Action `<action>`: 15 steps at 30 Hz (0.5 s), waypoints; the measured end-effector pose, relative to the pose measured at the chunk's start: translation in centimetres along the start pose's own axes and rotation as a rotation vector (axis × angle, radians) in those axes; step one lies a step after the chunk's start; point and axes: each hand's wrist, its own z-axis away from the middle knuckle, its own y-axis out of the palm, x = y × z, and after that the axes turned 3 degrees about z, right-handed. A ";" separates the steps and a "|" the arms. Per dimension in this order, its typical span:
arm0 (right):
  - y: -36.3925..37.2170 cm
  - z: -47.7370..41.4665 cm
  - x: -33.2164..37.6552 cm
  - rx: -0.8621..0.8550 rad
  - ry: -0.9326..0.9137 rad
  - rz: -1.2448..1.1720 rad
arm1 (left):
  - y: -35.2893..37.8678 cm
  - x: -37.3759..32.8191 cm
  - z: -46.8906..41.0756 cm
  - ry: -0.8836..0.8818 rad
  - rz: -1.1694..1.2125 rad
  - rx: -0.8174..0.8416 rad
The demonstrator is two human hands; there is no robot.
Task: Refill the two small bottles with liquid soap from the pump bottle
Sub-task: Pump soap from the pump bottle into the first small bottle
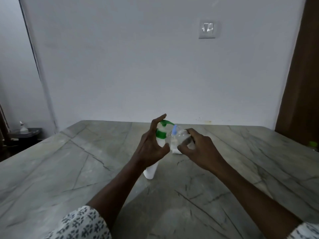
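On the grey marble table (69, 169), the white pump bottle (151, 168) stands tilted. The left hand (151, 145) curls loosely around its green pump (161, 131), fingers spread. At three o'clock of it, the right hand (202, 152) grips a clear small bottle (179, 138) held under the nozzle.

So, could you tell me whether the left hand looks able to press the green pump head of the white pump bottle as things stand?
Probably yes. The left hand is already at the white pump bottle, fingers raised beside the green pump head, with nothing between. The right hand holds the small clear bottle by the spout.
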 end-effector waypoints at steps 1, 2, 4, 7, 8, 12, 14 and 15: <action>0.1 -0.1 0.1 0.001 -0.014 0.017 | 0.1 0.0 -0.1 0.003 -0.004 0.019; 0.2 -0.1 0.1 0.003 -0.023 0.031 | 0.3 -0.1 -0.2 0.005 -0.009 0.038; 0.5 0.0 -0.1 -0.003 -0.018 0.033 | 0.4 0.0 -0.4 0.008 -0.007 0.075; 0.7 0.1 -0.5 -0.039 0.020 -0.006 | 0.4 0.3 -0.2 -0.008 -0.015 0.139; 0.6 0.1 -0.7 -0.044 0.032 -0.014 | 0.4 0.4 -0.1 -0.015 -0.018 0.152; 0.2 0.2 -0.9 -0.045 0.026 -0.036 | 0.1 0.5 -0.2 0.031 -0.043 0.201; 0.2 0.3 -0.8 -0.045 -0.005 -0.040 | -0.1 0.5 -0.4 0.048 -0.076 0.226; 0.3 0.4 -0.9 -0.045 -0.017 -0.038 | -0.2 0.5 -0.5 0.042 -0.098 0.226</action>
